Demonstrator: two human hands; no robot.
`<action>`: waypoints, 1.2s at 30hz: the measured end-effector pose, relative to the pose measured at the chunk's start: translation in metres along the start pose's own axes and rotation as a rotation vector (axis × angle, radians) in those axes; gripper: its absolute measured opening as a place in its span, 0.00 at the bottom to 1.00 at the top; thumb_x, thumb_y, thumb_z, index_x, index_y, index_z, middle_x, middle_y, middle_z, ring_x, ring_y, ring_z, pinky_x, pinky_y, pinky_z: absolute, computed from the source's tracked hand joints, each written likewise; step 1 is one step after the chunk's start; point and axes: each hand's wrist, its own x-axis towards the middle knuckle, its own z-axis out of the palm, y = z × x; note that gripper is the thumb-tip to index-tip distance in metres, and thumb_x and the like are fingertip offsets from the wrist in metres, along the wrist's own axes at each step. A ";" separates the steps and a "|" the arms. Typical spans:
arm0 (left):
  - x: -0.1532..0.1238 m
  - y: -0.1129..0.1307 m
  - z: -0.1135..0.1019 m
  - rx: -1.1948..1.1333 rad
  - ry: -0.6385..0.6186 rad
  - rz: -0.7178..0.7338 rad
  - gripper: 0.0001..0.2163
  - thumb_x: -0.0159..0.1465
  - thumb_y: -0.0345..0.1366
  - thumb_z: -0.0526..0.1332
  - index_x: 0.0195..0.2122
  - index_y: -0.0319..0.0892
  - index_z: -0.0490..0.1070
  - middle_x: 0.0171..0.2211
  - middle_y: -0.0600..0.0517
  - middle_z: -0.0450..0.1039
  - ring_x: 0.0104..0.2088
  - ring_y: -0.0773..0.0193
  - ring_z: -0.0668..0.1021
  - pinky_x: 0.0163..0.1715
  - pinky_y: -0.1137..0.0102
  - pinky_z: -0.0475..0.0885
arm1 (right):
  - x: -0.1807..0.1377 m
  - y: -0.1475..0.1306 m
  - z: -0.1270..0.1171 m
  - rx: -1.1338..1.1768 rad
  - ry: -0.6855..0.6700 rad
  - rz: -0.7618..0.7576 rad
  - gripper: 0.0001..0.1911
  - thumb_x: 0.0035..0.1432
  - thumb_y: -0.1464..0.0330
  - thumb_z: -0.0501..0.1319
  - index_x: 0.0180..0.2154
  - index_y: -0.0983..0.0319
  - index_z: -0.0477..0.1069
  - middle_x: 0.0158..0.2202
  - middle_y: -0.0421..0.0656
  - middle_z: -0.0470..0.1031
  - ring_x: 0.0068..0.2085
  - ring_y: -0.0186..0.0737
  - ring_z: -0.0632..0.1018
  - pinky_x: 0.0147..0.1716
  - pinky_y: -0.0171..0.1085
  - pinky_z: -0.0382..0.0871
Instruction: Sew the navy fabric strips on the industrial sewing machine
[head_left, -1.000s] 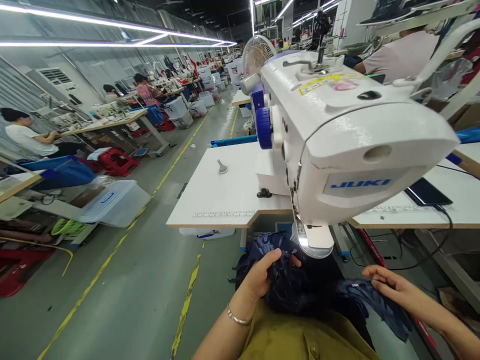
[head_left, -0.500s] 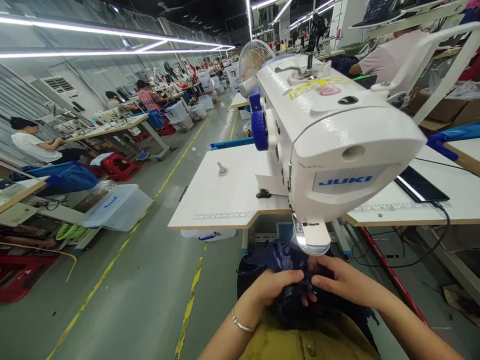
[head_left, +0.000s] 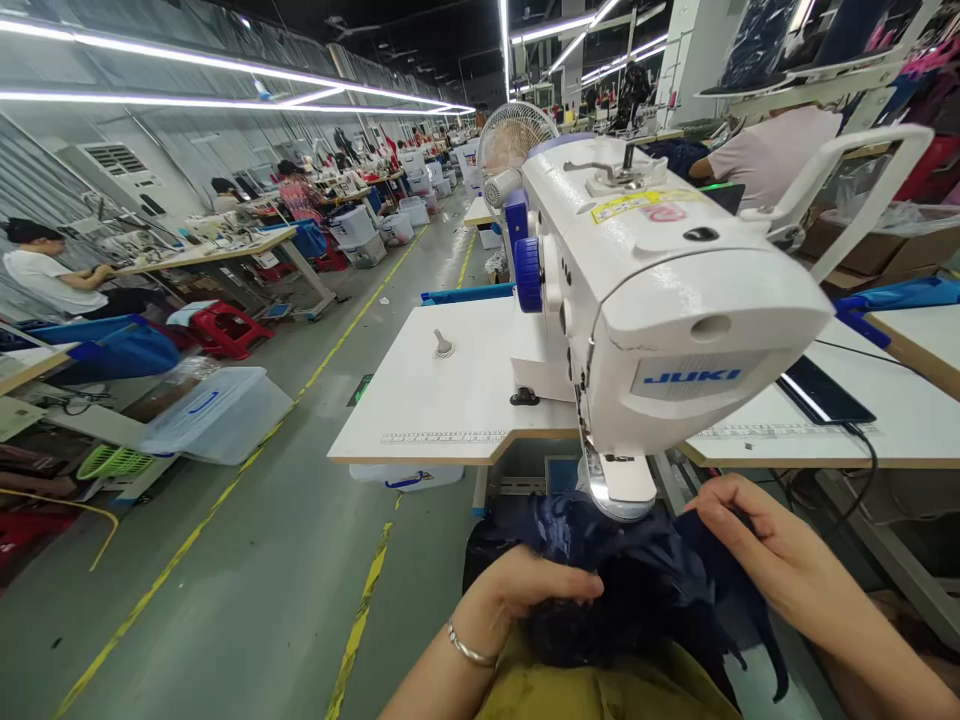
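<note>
A dark navy garment (head_left: 637, 590) lies bunched across my lap, below the white sewing machine (head_left: 675, 300). My left hand (head_left: 544, 580) grips its near left part, with the thumb on top and the other fingers hidden under the cloth. Out to the right, my right hand (head_left: 757, 530) pinches an edge of the same fabric and holds it spread away from the rest. The cloth passes around the machine's narrow lower arm end (head_left: 626, 505). What kind of garment it is cannot be made out.
A white worktable (head_left: 435, 390) with a printed ruler extends left of the machine. To the right, a black phone-like device (head_left: 825, 390) with a cable rests on the table. A clear plastic bin (head_left: 217, 410) stands across the aisle. Other people sit at machines farther off.
My right hand has moved right, away from my left, pulling a fabric edge outward. The garment is more spread open. My left hand keeps its grip. The camera view has shifted slightly.
</note>
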 end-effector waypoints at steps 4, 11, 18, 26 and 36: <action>-0.001 0.001 0.000 -0.188 0.225 0.015 0.13 0.45 0.41 0.73 0.29 0.38 0.79 0.22 0.53 0.73 0.25 0.70 0.72 0.29 0.74 0.68 | 0.009 -0.003 0.013 0.142 0.039 0.091 0.20 0.63 0.50 0.51 0.30 0.58 0.62 0.22 0.35 0.54 0.23 0.34 0.59 0.21 0.32 0.58; -0.008 0.012 0.003 -0.293 0.413 0.066 0.16 0.43 0.44 0.75 0.21 0.37 0.75 0.20 0.53 0.73 0.23 0.69 0.72 0.28 0.72 0.70 | 0.013 -0.008 0.015 -0.003 -0.016 -0.054 0.19 0.65 0.51 0.48 0.30 0.57 0.63 0.27 0.38 0.62 0.28 0.38 0.65 0.27 0.34 0.63; 0.019 0.025 0.012 -0.236 0.644 0.223 0.18 0.47 0.48 0.72 0.29 0.38 0.77 0.29 0.48 0.79 0.33 0.60 0.79 0.42 0.64 0.73 | 0.043 0.004 0.018 -0.122 0.160 -0.045 0.18 0.60 0.51 0.54 0.29 0.58 0.65 0.27 0.40 0.70 0.31 0.41 0.71 0.30 0.37 0.66; 0.042 0.045 0.027 -0.275 0.503 0.177 0.19 0.49 0.45 0.72 0.38 0.38 0.79 0.41 0.45 0.80 0.45 0.52 0.79 0.51 0.61 0.73 | 0.069 0.024 0.005 -0.090 0.019 -0.101 0.15 0.60 0.55 0.56 0.30 0.58 0.66 0.26 0.37 0.68 0.29 0.39 0.70 0.29 0.36 0.65; 0.044 0.047 0.034 -0.194 0.621 0.246 0.18 0.49 0.44 0.72 0.39 0.41 0.79 0.45 0.47 0.79 0.49 0.53 0.78 0.55 0.62 0.70 | 0.180 0.037 -0.017 -0.152 0.147 -0.240 0.13 0.58 0.59 0.62 0.27 0.60 0.70 0.26 0.42 0.74 0.33 0.44 0.76 0.36 0.45 0.71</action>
